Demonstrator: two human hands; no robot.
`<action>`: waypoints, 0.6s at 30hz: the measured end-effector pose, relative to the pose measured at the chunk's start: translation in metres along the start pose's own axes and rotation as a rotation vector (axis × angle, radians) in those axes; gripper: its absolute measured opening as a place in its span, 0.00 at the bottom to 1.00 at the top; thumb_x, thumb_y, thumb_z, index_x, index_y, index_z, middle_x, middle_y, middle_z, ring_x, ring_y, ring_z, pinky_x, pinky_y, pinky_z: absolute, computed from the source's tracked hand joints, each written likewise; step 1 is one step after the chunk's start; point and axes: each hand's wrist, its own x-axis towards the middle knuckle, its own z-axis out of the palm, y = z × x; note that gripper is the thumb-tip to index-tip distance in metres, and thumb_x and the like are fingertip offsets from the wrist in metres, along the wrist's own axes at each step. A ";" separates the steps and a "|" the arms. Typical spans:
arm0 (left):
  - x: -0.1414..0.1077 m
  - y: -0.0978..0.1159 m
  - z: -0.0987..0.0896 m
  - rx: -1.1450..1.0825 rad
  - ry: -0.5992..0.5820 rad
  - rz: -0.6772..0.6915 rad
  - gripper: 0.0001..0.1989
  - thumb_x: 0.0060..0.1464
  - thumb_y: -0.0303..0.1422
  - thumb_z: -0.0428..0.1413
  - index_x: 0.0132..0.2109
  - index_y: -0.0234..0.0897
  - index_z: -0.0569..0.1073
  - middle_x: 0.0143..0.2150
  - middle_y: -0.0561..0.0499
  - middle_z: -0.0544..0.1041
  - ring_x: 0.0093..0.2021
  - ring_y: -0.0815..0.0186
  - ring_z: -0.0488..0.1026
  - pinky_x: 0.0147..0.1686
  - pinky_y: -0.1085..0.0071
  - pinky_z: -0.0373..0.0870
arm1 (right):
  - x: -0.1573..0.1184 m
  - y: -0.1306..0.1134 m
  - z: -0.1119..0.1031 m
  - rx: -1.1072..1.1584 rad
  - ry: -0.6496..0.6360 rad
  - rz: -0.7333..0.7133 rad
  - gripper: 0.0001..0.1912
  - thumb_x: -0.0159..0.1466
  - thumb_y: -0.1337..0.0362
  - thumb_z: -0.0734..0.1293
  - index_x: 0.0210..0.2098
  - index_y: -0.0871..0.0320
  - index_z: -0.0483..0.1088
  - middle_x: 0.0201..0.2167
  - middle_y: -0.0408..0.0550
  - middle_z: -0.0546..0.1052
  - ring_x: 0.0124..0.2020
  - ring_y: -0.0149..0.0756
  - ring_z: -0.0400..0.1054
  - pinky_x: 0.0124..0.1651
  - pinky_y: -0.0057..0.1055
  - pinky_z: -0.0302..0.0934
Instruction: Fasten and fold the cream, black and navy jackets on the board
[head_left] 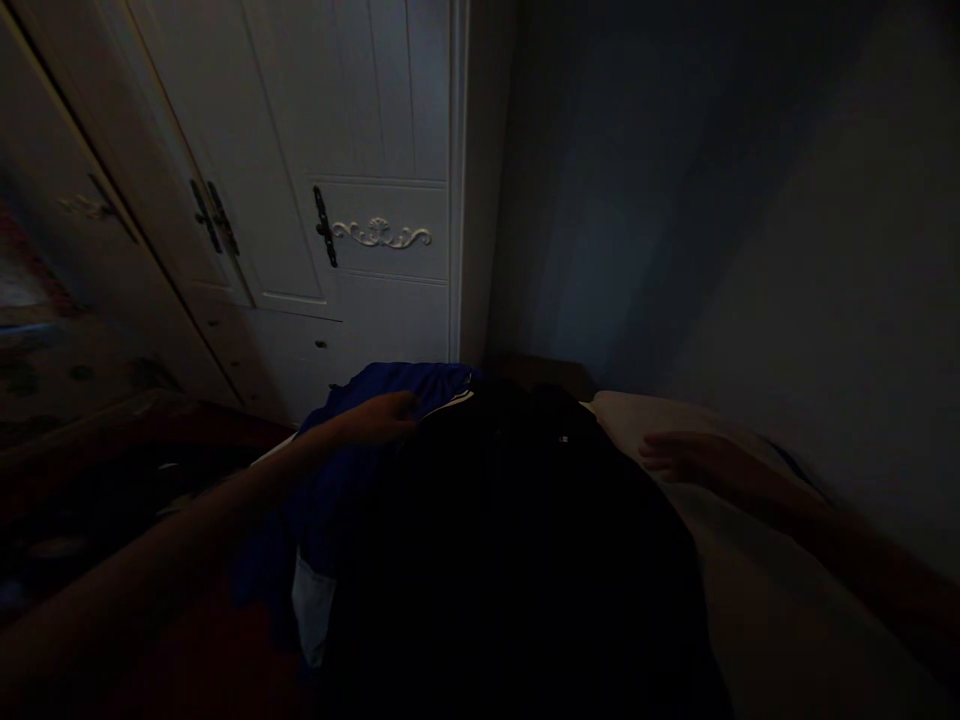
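A large black garment [517,540], spread out in front of me, has a small light mark near its upper right. Beneath its left side lies a blue garment [390,380] with a white patch low down. My left hand [386,415] is over the blue garment, close to the black one's pale-striped edge; its fingers look apart, though whether they touch the cloth is hard to tell in the dark. To the right of the black garment, over the pale bedding [750,570], my right hand [671,455] has its fingers stretched out and holds nothing.
A white wardrobe [390,130] with dark handles stands ahead on the left. A bare wall [675,200] rises ahead and to the right. Dark items [112,510] lie low on the left by a reddish floor. The room is very dim.
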 end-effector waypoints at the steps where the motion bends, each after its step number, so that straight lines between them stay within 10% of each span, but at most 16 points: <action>1: -0.011 -0.009 0.000 -0.010 -0.062 -0.043 0.29 0.42 0.42 0.57 0.51 0.33 0.72 0.42 0.45 0.78 0.39 0.60 0.74 0.32 0.73 0.68 | -0.017 0.005 -0.005 -0.063 -0.048 0.068 0.35 0.50 0.42 0.69 0.49 0.59 0.70 0.51 0.60 0.75 0.45 0.43 0.75 0.43 0.35 0.74; 6: -0.064 -0.031 0.017 -0.265 -0.430 -0.157 0.25 0.40 0.38 0.58 0.48 0.35 0.72 0.41 0.48 0.78 0.36 0.62 0.77 0.28 0.73 0.71 | -0.072 0.025 0.003 -0.370 -0.241 0.335 0.24 0.48 0.48 0.71 0.34 0.61 0.72 0.26 0.50 0.75 0.21 0.28 0.67 0.23 0.23 0.63; 10: -0.090 -0.030 0.026 -0.314 -0.486 -0.210 0.28 0.40 0.39 0.63 0.51 0.38 0.72 0.45 0.46 0.79 0.42 0.59 0.77 0.28 0.75 0.72 | -0.083 0.025 0.024 -0.432 -0.310 0.326 0.28 0.46 0.46 0.73 0.37 0.62 0.73 0.30 0.50 0.76 0.19 0.24 0.64 0.21 0.20 0.59; 18: -0.103 -0.022 0.045 -0.451 -0.316 -0.214 0.27 0.43 0.53 0.60 0.40 0.32 0.74 0.32 0.49 0.75 0.26 0.70 0.68 0.24 0.76 0.63 | -0.085 0.006 0.060 -0.271 -0.265 0.033 0.38 0.49 0.42 0.72 0.51 0.61 0.74 0.52 0.55 0.75 0.53 0.49 0.71 0.61 0.46 0.64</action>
